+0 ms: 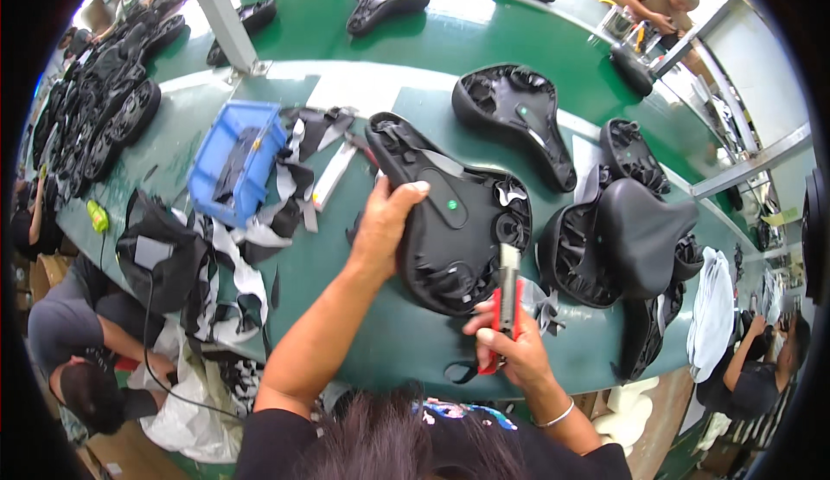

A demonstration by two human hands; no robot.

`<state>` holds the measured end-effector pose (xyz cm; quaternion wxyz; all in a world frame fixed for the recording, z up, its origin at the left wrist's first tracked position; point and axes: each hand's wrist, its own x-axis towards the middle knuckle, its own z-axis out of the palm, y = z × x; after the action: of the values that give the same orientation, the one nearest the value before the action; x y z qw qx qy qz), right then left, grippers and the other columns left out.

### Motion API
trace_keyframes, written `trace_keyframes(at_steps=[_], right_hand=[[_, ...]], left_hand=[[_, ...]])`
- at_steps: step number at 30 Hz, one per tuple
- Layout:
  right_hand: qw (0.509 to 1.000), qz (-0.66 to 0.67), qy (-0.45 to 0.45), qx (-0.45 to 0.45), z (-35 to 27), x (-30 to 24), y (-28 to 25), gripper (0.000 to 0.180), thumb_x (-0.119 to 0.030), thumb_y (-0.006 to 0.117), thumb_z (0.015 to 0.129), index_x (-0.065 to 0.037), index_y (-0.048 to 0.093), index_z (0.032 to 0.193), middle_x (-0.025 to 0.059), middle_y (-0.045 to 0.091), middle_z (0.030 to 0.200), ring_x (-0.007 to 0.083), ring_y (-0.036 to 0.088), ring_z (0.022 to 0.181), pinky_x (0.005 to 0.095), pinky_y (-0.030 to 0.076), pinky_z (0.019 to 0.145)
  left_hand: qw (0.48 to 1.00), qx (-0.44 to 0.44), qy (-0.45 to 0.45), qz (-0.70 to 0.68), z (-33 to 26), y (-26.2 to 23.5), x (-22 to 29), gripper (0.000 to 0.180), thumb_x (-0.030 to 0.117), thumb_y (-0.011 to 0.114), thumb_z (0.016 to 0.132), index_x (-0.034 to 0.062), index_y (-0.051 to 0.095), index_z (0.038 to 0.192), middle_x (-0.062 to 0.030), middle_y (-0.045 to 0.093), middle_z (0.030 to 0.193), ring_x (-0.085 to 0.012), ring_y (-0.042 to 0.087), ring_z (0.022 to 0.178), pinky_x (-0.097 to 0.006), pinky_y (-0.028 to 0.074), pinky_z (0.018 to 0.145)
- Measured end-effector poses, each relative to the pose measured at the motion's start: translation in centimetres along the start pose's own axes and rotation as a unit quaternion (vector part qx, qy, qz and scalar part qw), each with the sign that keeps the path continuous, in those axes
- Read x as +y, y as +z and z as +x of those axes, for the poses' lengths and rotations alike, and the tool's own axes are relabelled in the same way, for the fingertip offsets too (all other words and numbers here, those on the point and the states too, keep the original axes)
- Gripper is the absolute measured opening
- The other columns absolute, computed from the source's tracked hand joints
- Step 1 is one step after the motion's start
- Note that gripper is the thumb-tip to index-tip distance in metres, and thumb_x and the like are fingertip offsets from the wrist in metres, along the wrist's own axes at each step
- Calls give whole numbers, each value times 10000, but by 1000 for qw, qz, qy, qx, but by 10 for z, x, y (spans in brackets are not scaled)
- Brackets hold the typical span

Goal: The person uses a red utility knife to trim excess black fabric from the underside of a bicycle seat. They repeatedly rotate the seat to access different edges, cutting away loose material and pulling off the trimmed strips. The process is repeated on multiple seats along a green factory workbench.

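Note:
A black bicycle saddle point(432, 242) lies underside up in front of me, its narrow nose pointing away to the left. Along its left edge, my left hand point(378, 228) grips it with the thumb over the underside. A red utility knife point(507, 298) is closed in my right hand point(521, 352), its metal blade end pointing away over the saddle's wide near right end. Folded cover edges and dark hollows show on the underside, with a small green dot in the middle.
Left of the saddle stand a blue bin point(201, 165) and black and grey fabric scraps point(251, 273). More saddles point(510, 104) lie beyond, with a stack point(644, 234) at the right and a large pile point(95, 121) far left. A person point(95, 342) crouches by the table's left edge; others work around.

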<state>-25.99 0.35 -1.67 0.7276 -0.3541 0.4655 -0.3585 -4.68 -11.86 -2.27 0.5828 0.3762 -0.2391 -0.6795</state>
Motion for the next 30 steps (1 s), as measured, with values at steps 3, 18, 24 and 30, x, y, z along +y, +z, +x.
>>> trace_keyframes(at_steps=[3, 18, 24, 30], right_hand=[[980, -112, -131, 97, -19, -3, -17, 459, -103, 634, 853, -16, 461, 1269, 118, 626, 866, 132, 571, 533, 247, 479, 496], [617, -725, -306, -5, -6, -26, -42, 596, -73, 614, 794, -234, 484, 1353, 105, 505, 708, 261, 555, 510, 374, 443, 434], [775, -596, -190, 92, -51, 25, 12, 656, -63, 619, 840, -110, 337, 1431, 173, 535, 670, 388, 545, 522, 472, 446, 497], [815, -528, -209, 113, -56, 8, -2, 546, -66, 627, 856, -51, 421, 1361, 213, 604, 1197, 331, 650, 1007, 372, 506, 843]], left_hand=[[996, -11, -53, 74, -30, -35, 19, 390, 213, 613, 811, -19, 512, 1109, -82, 586, 899, -140, 609, 723, -273, 530, 657], [929, -42, -103, 353, -37, -12, 64, 309, 259, 618, 841, -10, 551, 977, -30, 591, 805, -72, 566, 635, -210, 476, 560], [962, 73, -75, 250, -71, -30, 46, 330, 255, 625, 824, -26, 565, 987, -48, 596, 793, -94, 567, 596, -235, 484, 554], [977, 127, -41, 164, -103, -37, 35, 383, 260, 640, 814, -28, 541, 1046, -44, 574, 854, -85, 566, 672, -225, 479, 587]])
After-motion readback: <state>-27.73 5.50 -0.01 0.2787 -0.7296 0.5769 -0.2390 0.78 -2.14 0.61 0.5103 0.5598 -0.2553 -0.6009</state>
